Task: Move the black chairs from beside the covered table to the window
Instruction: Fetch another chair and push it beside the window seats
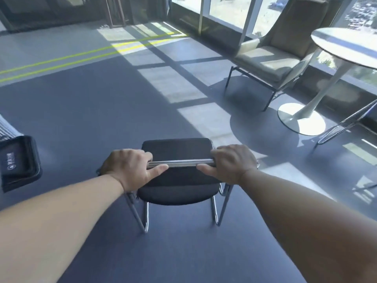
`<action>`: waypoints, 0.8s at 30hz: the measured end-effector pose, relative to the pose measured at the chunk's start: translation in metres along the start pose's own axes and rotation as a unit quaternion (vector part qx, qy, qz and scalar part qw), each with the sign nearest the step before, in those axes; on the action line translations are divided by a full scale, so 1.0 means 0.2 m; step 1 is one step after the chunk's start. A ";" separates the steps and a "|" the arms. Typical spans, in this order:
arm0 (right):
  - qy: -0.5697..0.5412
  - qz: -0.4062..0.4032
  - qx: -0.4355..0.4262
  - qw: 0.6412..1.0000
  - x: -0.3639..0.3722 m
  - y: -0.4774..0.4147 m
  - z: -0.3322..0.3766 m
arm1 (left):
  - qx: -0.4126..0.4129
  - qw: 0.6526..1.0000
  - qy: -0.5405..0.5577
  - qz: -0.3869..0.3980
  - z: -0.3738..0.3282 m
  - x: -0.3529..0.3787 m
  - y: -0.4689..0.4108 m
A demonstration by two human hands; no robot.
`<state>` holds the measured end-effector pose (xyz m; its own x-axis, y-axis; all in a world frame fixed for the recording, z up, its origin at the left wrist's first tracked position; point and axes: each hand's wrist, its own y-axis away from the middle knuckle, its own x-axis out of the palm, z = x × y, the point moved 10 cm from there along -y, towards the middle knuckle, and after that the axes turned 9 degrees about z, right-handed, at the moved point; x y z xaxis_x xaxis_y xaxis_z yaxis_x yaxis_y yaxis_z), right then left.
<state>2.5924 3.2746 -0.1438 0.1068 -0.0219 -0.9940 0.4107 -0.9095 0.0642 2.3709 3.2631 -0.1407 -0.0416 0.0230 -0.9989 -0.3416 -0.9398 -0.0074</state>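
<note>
So, left hand (128, 168) and right hand (230, 164) both curled round the black chair (177, 193) rail (179, 163), I'd keep it level between those fingers (145, 155) with the window (224, 9) ahead of them.

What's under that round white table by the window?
A white pedestal flaring into a round base on the floor. The table runs off the picture's right edge, unseen there.

Grey floor (81, 111), yellow lines (126, 45) crossing it; sunlight is falling through tall windows (224, 7) onto a beige armchair (269, 62) and round white table (346, 45).
</note>
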 end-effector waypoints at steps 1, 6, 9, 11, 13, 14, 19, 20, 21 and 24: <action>0.000 -0.005 0.011 1.000 -0.02 -0.10 -0.01 | 0.011 1.000 -0.003 -0.015 0.07 -0.01 -0.11; 0.001 0.009 0.038 0.999 -0.02 -0.42 -0.04 | 0.034 0.999 -0.016 -0.021 0.33 0.03 -0.46; 0.004 0.008 0.050 0.999 -0.02 -0.61 -0.08 | 0.044 0.999 -0.020 -0.014 0.44 0.05 -0.65; -0.002 0.009 0.054 0.998 -0.02 -0.74 -0.10 | 0.055 0.998 -0.027 -0.021 0.52 0.05 -0.81; -0.004 0.006 0.062 0.998 -0.01 -0.91 -0.15 | 0.063 0.997 -0.033 -0.032 0.60 0.05 -0.99; -0.006 0.007 0.067 0.998 -0.02 -0.96 -0.17 | 0.062 0.997 -0.030 -0.034 0.64 0.05 -1.05; 0.000 0.007 0.063 0.998 -0.02 -1.22 -0.30 | 0.070 0.996 -0.025 -0.042 0.74 0.07 -1.33; -0.001 0.010 0.065 0.998 -0.02 -1.28 -0.35 | 0.067 0.996 -0.023 -0.049 0.75 0.08 -1.41; 0.006 0.007 0.062 0.998 -0.03 -1.37 -0.40 | 0.066 0.996 -0.027 -0.059 0.77 0.07 -1.49; 0.003 0.006 0.060 0.998 -0.03 -1.59 -0.53 | 0.059 0.997 -0.030 -0.047 0.82 0.07 -1.72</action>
<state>2.5574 3.6070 -0.1488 0.1168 -0.0308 -0.9927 0.2974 -0.9526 0.0646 2.3333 3.6425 -0.1442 -0.0592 0.1322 -0.9894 -0.4546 -0.8860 -0.0912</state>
